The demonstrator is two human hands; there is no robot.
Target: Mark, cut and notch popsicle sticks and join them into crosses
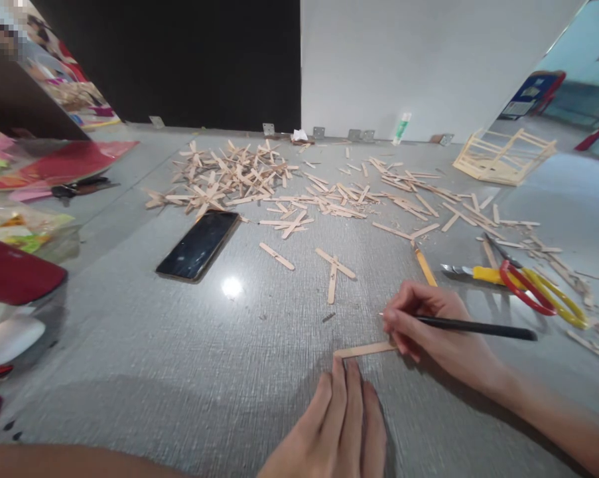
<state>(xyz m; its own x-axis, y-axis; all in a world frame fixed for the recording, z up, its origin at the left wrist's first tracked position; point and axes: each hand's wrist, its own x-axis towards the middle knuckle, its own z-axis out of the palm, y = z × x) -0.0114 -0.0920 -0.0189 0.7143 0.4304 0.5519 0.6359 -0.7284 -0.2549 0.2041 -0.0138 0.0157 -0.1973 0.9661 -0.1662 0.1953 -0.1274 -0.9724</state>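
Flat pale wooden stick (pixel 365 350) lies on grey counter (pixel 180 358); seems light, stiff, breakable, best held by ends. Left hand (pixel 336 418): extended fingers touch left end. Right hand (pixel 436 328): fingers grip slim black pen (pixel 478 326).

You have the broadest room on the worktop (pixel 170 345) left of your left hand (pixel 329 428), reaching back to the phone (pixel 198 245). A narrower lane runs between the phone and the lone stick (pixel 276 256), but the stick heap (pixel 229 174) closes it toward the back edge, where the black panel (pixel 180 60) and white panel (pixel 418 60) stand like walls. Between that hand and your right hand (pixel 433 342), a flat stick (pixel 363 350) spans the gap. Past the latter, the black pen (pixel 478 327) juts out rightward, with the scissors (pixel 542 292) just beyond and the pencil (pixel 424 265) near your knuckles. The stick frame (pixel 488 175) blocks the way toward the back right corner; the red case (pixel 15 271) crowds the left side.
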